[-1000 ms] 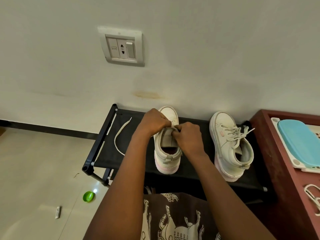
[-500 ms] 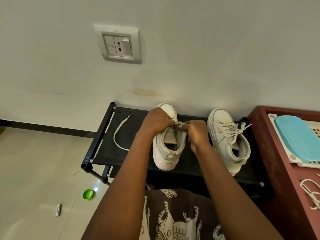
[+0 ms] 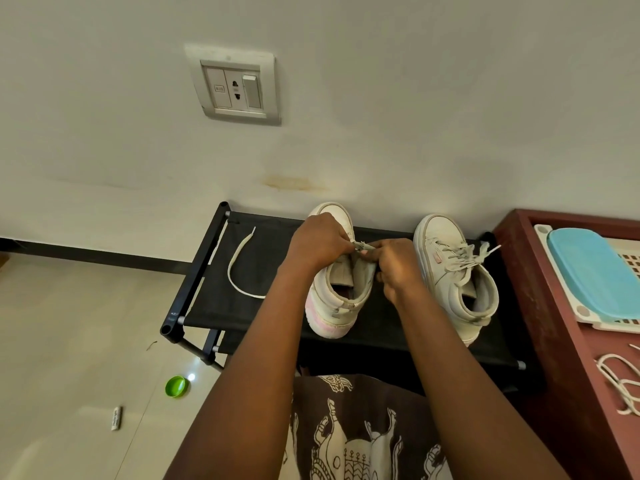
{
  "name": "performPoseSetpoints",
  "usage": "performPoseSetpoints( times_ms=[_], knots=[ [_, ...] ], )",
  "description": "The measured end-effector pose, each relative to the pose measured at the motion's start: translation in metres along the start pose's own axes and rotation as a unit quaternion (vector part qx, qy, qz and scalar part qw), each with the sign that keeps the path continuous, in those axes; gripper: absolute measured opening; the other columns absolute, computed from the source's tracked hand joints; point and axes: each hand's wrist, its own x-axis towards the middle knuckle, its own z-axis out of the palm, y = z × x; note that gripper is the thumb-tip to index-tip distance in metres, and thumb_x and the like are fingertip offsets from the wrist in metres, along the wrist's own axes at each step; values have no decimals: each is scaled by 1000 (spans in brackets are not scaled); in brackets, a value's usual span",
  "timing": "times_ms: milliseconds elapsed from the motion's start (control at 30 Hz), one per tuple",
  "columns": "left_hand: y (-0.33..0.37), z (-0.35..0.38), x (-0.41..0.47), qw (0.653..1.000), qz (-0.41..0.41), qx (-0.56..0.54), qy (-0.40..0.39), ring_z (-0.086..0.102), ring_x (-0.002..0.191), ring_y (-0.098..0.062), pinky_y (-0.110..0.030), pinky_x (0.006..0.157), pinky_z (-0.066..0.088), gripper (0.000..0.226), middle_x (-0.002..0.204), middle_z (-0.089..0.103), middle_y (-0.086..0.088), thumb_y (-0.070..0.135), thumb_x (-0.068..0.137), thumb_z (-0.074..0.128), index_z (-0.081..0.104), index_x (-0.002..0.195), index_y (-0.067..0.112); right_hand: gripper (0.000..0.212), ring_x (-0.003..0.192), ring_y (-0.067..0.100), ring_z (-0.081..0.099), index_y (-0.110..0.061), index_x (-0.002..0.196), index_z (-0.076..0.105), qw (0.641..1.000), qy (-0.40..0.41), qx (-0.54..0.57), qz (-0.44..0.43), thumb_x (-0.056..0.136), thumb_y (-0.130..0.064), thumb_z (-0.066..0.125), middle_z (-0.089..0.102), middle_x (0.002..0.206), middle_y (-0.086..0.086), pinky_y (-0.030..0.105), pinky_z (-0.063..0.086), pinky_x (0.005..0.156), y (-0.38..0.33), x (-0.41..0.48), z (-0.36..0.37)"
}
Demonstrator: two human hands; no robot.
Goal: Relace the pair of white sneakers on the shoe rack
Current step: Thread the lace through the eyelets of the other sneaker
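Observation:
Two white sneakers stand on a black shoe rack [image 3: 207,271] against the wall. The left sneaker [image 3: 337,306] is tilted to the left, its tongue exposed. My left hand [image 3: 318,242] and my right hand [image 3: 398,265] meet over its throat, and both pinch a short stretch of white lace [image 3: 362,245] between them. That lace trails off to the left on the rack [image 3: 239,268]. The right sneaker [image 3: 453,275] is laced, with loose ends at its top.
A dark red wooden cabinet [image 3: 554,341] stands at the right with a white basket, a blue lid [image 3: 588,271] and a white cord [image 3: 620,382] on it. On the floor lie a green cap [image 3: 176,386] and a small white tube [image 3: 116,418]. A wall socket [image 3: 235,86] is above.
The left sneaker has tipped to the left under my hands. My right hand has slid right and the lace piece between the hands has grown a little longer.

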Motion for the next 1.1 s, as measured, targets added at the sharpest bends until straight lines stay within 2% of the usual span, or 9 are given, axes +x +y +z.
performPoseSetpoints(
  times_ms=[200,367,433,567,667,833,900,1033,1100],
  knots=[
    [-1,3,1,1000,2,0,-3,62,85,-20,-26,65,44,17,88,71,-8,22,81,65,77,89,14,13,77,20,61,-3,91,71,1000,2,-26,-17,86,0,60,67,86,12,26,43,59,-1,-2,1],
    [-2,5,2,1000,3,5,-7,62,85,-19,-28,70,48,18,88,71,-6,26,82,65,77,90,16,13,61,12,52,-2,95,71,997,0,-58,-41,83,-5,66,63,74,6,21,34,51,-4,-6,0],
    [-6,3,3,1000,-2,-12,-11,62,84,-18,-30,73,50,16,87,71,-5,27,81,67,77,89,16,11,62,12,55,-2,91,71,998,-13,-40,-37,82,-9,68,65,75,7,19,36,50,-6,-11,0],
    [-17,-4,5,998,-19,-43,-29,61,80,-18,-30,75,50,17,84,68,-3,26,81,68,76,90,15,23,84,22,65,-1,91,67,996,-64,64,14,92,-22,58,68,89,10,31,53,71,-11,-15,1],
    [-20,-4,4,996,-27,-80,-40,59,78,-17,-28,74,49,18,80,65,-2,26,80,68,76,88,12,18,97,28,62,-9,81,64,997,-47,45,32,95,-13,53,65,91,10,42,50,93,-9,-11,5],
    [-24,-10,2,991,-22,-104,-85,61,89,-17,-28,81,50,19,96,68,-3,24,81,69,74,95,12,17,98,28,59,-10,80,61,998,-38,-12,42,92,-4,52,63,98,15,44,48,97,-15,-9,10],
    [-29,-15,2,986,-22,-131,-97,60,93,-16,-29,82,48,19,100,67,-1,24,78,72,73,95,15,20,98,32,61,-9,75,59,999,-12,-14,37,93,-4,51,64,98,21,46,49,95,-16,-6,9],
    [-39,-20,3,985,-26,-151,-84,57,88,-14,-30,79,45,15,91,64,3,23,73,77,69,86,21,24,68,12,56,-12,74,51,999,26,18,14,95,-3,45,55,77,5,27,50,64,-23,1,0],
    [-40,-21,3,987,-25,-135,-81,55,87,-12,-24,76,43,18,92,62,4,22,74,75,67,90,20,24,64,9,53,-13,75,48,997,44,63,8,96,-1,41,51,76,3,24,48,58,-28,4,-9]
  ],
)
